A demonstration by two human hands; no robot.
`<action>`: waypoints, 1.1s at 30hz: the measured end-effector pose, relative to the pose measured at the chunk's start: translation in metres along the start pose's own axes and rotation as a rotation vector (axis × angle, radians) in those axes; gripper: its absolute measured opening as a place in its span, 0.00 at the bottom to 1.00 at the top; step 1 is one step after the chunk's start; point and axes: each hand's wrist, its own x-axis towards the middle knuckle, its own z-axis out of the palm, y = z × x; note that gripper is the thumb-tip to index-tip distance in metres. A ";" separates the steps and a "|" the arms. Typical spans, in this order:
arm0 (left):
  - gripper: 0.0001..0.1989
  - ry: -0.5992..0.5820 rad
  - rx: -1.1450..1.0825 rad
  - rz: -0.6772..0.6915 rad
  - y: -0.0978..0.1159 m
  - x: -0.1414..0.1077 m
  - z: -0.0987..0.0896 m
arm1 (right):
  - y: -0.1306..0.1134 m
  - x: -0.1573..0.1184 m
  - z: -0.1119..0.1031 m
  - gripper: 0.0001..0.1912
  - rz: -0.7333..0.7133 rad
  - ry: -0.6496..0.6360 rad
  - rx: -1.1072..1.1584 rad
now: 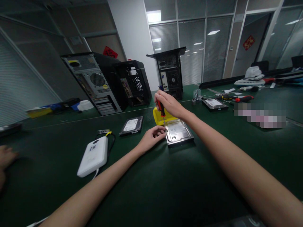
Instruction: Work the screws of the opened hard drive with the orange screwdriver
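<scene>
A silver hard drive lies on the green table in front of me, with a yellow case just behind it. My right hand is wrapped round the handle of a red and black screwdriver, held upright, its shaft pointing down to the drive's left edge. Beside the screwdriver tip, my left hand has its fingers curled in at that same edge; whether they pinch anything small is hidden. Another hard drive with a white label lies to the left.
A white power bank with cables is at the left, and another person's hand at the far left edge. Computer cases stand at the back. Farther right lie a third hard drive and red-handled pliers.
</scene>
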 end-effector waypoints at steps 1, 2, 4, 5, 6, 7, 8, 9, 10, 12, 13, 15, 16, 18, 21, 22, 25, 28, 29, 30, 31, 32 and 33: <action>0.18 0.000 0.001 0.004 -0.001 0.000 0.000 | 0.000 0.000 0.000 0.19 -0.004 -0.003 0.001; 0.18 0.001 0.003 0.007 -0.001 0.000 0.000 | 0.000 0.000 0.000 0.18 -0.011 -0.004 -0.007; 0.18 0.006 0.004 0.011 -0.002 0.000 0.000 | -0.001 0.000 0.000 0.18 -0.024 0.000 -0.031; 0.18 0.007 0.004 0.011 -0.002 0.001 0.000 | -0.002 0.000 0.000 0.18 -0.028 0.000 -0.041; 0.18 0.009 0.003 0.009 -0.002 0.001 0.000 | -0.002 0.000 0.000 0.17 -0.031 -0.001 -0.048; 0.18 0.009 0.002 0.006 -0.002 0.001 0.000 | -0.003 0.000 0.000 0.17 -0.033 -0.003 -0.052; 0.18 0.008 0.002 0.003 -0.002 0.001 0.000 | -0.004 -0.001 0.000 0.17 -0.033 -0.006 -0.054; 0.19 0.007 0.002 0.000 -0.002 0.001 0.000 | -0.004 -0.001 0.000 0.18 -0.035 -0.007 -0.058; 0.18 0.006 0.004 -0.001 -0.002 0.001 0.000 | -0.005 -0.001 0.000 0.18 -0.038 -0.006 -0.065; 0.19 0.003 0.006 -0.002 -0.002 0.001 0.000 | -0.006 0.000 -0.001 0.19 -0.049 -0.004 -0.081; 0.19 0.001 0.007 -0.001 -0.002 0.001 0.000 | -0.007 0.000 -0.001 0.20 -0.054 -0.004 -0.087; 0.19 -0.001 0.009 -0.001 -0.002 0.000 0.000 | -0.008 0.000 -0.002 0.20 -0.059 -0.004 -0.096; 0.20 -0.001 0.009 -0.001 -0.003 0.000 0.000 | -0.008 0.001 -0.002 0.20 -0.058 -0.007 -0.100; 0.20 0.000 0.010 -0.001 -0.003 0.000 0.000 | -0.009 0.001 -0.002 0.21 -0.057 -0.010 -0.109; 0.19 -0.004 0.012 0.003 -0.003 0.000 -0.001 | -0.011 0.000 -0.002 0.21 -0.058 -0.013 -0.106; 0.19 -0.004 0.012 0.005 -0.003 0.000 0.000 | -0.011 0.000 -0.002 0.21 -0.059 -0.012 -0.103; 0.19 0.001 0.018 0.011 -0.004 0.000 0.000 | -0.012 0.000 -0.001 0.21 -0.052 -0.009 -0.096; 0.19 0.011 0.029 0.015 -0.004 0.000 0.000 | -0.011 -0.001 0.000 0.19 -0.037 -0.019 -0.073; 0.19 0.012 0.028 0.015 -0.004 0.000 0.000 | -0.011 -0.001 0.000 0.19 -0.032 -0.023 -0.064; 0.19 0.009 0.025 0.013 -0.004 0.000 0.000 | -0.010 -0.001 0.000 0.18 -0.027 -0.022 -0.060; 0.19 0.004 0.020 0.011 -0.003 0.000 0.000 | -0.009 -0.001 0.000 0.18 -0.024 -0.016 -0.064; 0.19 -0.003 0.014 0.008 -0.003 0.000 0.000 | -0.008 -0.002 0.000 0.17 -0.026 -0.005 -0.077; 0.19 -0.009 0.006 0.004 -0.003 0.000 0.000 | -0.007 -0.002 0.000 0.16 -0.032 0.008 -0.098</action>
